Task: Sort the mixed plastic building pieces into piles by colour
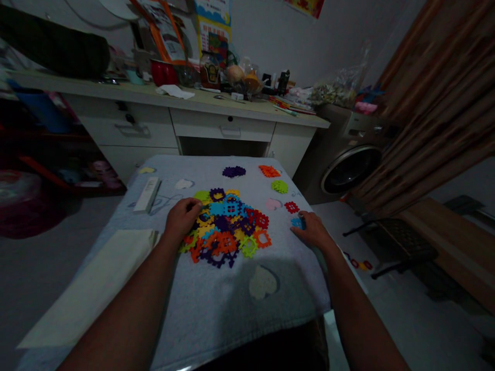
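Observation:
A heap of coloured plastic interlocking building pieces (228, 224), notched at the edges, lies in the middle of the cloth-covered table (240, 330). My left hand (183, 219) is at the heap's left edge, its fingers curled and the tips close together against the pieces; what they pinch, if anything, is hidden. Over on the right, my right hand (311, 230) has thumb and fingers around a blue piece (297, 222) at the table surface. Just beyond it lies a red piece (291, 207). Farther back are small groups of green pieces (279, 186), orange pieces (269, 171) and purple pieces (233, 171).
A white narrow box (147, 195) and a folded pale sheet (96, 283) lie on the table's left side. Behind stands a cluttered counter with drawers (224, 123). A washing machine (351, 154) is at the back right, with a low stool (402, 239) beside the table.

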A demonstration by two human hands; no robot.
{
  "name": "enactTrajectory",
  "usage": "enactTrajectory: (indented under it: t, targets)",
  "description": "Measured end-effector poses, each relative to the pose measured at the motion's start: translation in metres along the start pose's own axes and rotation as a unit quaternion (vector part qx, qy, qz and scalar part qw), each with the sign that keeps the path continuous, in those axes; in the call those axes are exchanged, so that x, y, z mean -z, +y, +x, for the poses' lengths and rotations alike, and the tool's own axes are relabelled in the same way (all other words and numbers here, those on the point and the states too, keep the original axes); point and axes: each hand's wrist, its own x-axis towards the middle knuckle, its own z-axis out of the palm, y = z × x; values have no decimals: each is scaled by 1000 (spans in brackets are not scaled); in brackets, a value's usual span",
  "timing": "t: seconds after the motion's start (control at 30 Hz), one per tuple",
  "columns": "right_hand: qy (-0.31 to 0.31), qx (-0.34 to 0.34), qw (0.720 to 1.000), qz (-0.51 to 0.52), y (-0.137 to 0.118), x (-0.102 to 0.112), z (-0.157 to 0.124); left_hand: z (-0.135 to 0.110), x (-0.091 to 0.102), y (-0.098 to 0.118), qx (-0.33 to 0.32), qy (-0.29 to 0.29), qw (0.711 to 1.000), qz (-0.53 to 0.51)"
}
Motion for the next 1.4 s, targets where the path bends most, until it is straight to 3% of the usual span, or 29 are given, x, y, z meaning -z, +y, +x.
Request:
enactTrajectory:
  t: [0.4, 0.8, 0.93, 1.17, 1.27, 1.4]
  targets:
    - [-10, 30, 999, 12, 7, 6, 3, 0, 0, 1, -11, 1, 1000, -2]
    - [-19, 45, 998, 26, -10, 14, 10, 1, 0, 1, -4, -3, 1000, 1]
    - [-14, 40, 999, 8, -2, 14, 5, 0, 0, 0, 0, -4, 1000, -7]
    - [-69, 31, 997, -27, 14, 11, -4, 0, 1, 3, -7, -2, 1000, 4]
    - [-71, 26, 997, -29, 10, 15, 2, 0, 1, 3, -7, 0, 1000, 3]
    - [-29, 2, 998, -55, -7, 17, 26, 0, 0, 0, -2, -6, 1000, -4]
